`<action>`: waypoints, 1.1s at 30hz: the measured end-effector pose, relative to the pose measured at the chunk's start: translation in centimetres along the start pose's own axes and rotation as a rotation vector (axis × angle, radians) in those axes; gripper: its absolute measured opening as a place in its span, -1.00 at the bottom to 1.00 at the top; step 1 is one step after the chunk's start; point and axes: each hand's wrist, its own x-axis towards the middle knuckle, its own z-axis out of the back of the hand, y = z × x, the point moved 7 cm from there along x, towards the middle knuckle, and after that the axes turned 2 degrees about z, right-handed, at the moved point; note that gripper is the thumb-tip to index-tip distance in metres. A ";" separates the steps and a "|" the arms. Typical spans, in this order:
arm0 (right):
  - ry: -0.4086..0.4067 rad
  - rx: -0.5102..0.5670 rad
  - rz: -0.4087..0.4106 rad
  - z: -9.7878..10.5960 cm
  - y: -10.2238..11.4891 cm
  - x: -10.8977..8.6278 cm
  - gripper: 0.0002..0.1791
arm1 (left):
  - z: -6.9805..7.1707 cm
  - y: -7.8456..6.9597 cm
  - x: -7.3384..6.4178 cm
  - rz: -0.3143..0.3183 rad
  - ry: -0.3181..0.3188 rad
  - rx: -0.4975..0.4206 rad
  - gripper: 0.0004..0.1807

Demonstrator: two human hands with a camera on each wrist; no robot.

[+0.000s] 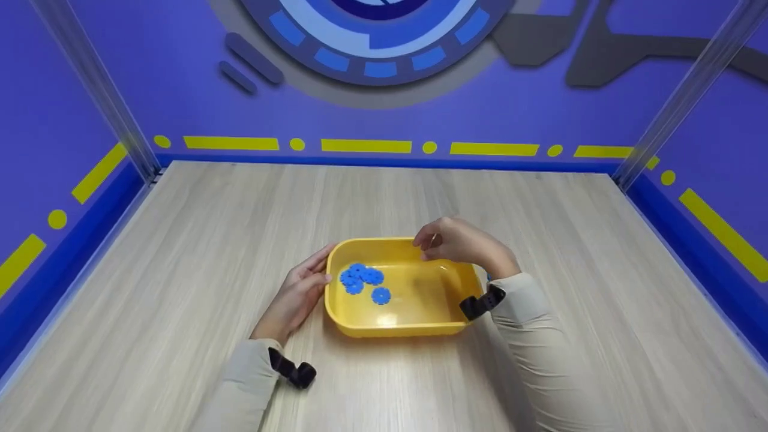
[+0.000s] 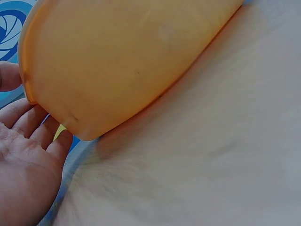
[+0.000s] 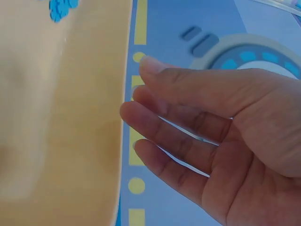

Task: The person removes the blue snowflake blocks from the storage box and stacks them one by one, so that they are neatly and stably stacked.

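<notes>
A yellow plastic tub [image 1: 414, 329] sits on the table in front of me. Toward its left end lie several small blue notched discs [image 1: 381, 295], most of them bunched together. My left hand [image 1: 298, 294] grips the tub's left side, thumb at the rim and fingers along the outer wall, as the left wrist view also shows on the tub [image 2: 122, 61]. Over the far right part of the tub is my right hand [image 1: 459, 243], its fingers loosely bent. Nothing shows between those fingers [image 3: 164, 132] in the right wrist view, where they are beside the rim.
The light wood table [image 1: 240, 210] extends around the tub on all sides. Blue panels [image 1: 384, 123] with yellow markings stand behind it and at both sides, with clear posts at the back corners. Black wrist cameras [image 1: 303, 375] are strapped over both sleeves.
</notes>
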 end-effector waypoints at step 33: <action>0.370 -0.067 -0.047 -8.5 3.0 5.0 -0.75 | 0.0 0.1 0.1 -0.001 0.004 -0.001 -0.27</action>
